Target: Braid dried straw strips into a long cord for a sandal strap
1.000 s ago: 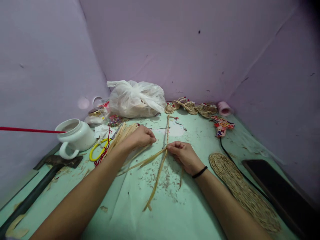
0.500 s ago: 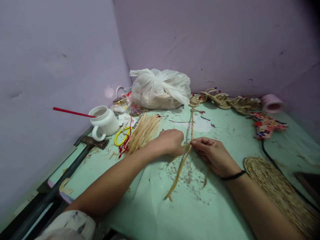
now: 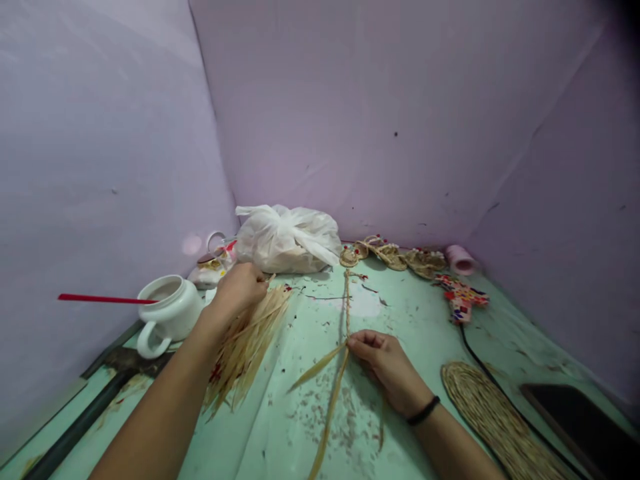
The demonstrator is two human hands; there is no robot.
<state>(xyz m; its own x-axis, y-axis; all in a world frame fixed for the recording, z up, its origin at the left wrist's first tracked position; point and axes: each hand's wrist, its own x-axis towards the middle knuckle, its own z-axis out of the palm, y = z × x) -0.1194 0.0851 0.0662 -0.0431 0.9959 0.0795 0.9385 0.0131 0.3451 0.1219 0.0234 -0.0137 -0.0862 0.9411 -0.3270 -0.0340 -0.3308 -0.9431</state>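
A thin straw braid (image 3: 347, 303) runs along the green tabletop, its loose strands fanning out toward me. My right hand (image 3: 385, 363) pinches the braid at its lower end, between thumb and forefinger, where the strands part. My left hand (image 3: 245, 288) is at the far end of a bundle of pale straw strips (image 3: 255, 347). Its fingers are closed, and the tip of a straw strip (image 3: 271, 278) pokes out beside them. My forearm covers part of the bundle and hides the scissors.
At left stand a white mug (image 3: 175, 310) with a red stick and a hammer (image 3: 125, 363). A tied white plastic bag (image 3: 290, 240) sits at the back, beside woven sandals (image 3: 395, 257). Rightward lie a pink roll (image 3: 460, 260), a patterned cloth piece (image 3: 460, 300), a woven sole (image 3: 490, 413) and a dark flat object (image 3: 580, 420).
My left hand has left the braid and moved left and away to the straw bundle. My right hand still pinches the braid. The view has tilted up and shifted right.
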